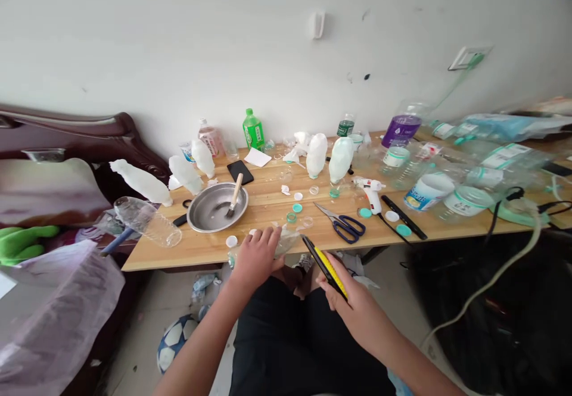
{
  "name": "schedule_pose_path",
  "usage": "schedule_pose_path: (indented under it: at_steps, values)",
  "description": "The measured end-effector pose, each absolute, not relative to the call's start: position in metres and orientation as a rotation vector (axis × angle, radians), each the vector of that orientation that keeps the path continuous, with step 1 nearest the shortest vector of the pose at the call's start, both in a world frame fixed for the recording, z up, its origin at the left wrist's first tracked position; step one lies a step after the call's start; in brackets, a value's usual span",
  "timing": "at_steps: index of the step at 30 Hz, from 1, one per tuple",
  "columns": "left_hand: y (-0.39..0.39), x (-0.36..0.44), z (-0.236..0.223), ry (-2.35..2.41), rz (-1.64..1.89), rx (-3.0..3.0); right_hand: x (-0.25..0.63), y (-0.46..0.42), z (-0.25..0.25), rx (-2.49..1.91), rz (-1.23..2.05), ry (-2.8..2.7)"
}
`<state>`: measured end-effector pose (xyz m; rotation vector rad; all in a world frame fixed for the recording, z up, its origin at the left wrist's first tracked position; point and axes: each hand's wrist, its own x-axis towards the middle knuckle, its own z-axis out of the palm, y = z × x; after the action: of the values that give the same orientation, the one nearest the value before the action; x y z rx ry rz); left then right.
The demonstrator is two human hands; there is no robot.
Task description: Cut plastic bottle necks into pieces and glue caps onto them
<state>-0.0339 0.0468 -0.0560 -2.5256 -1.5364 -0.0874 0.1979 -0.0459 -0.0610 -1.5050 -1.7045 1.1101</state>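
My left hand [257,256] is closed over a clear plastic bottle piece [286,241] lying at the front edge of the wooden table [277,205]. My right hand [353,301] grips a black and yellow utility knife [324,265], whose tip points up toward the plastic piece. Both hands sit just above my lap. Blue-handled scissors [342,223] lie on the table right of the knife tip. Teal and white bottle caps [297,208] are scattered near my left hand.
A metal bowl [217,208] holds a brush. A white glue gun [370,193], a phone [240,171], a green bottle [252,128] and several cut clear and white bottles cover the table. A football [176,339] lies on the floor. Cables trail at the right.
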Motion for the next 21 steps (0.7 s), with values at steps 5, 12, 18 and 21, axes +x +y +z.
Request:
schedule_pose_path:
  at_steps: [5,12,18,21]
  values:
    - [0.05,-0.029,-0.065,-1.55,-0.098,-2.436,0.196,-0.052,-0.065,-1.505,0.852,-1.752]
    - [0.039,-0.022,-0.061,-1.508,-0.167,-2.461,0.174,-0.041,-0.065,-1.501,0.595,-1.926]
    - [0.033,-0.022,-0.051,-1.544,-0.181,-2.518,0.161,-0.043,-0.05,-1.697,0.545,-2.085]
    - [0.034,-0.023,-0.048,-1.586,-0.172,-2.502,0.16,-0.046,-0.043,-1.772,0.514,-2.15]
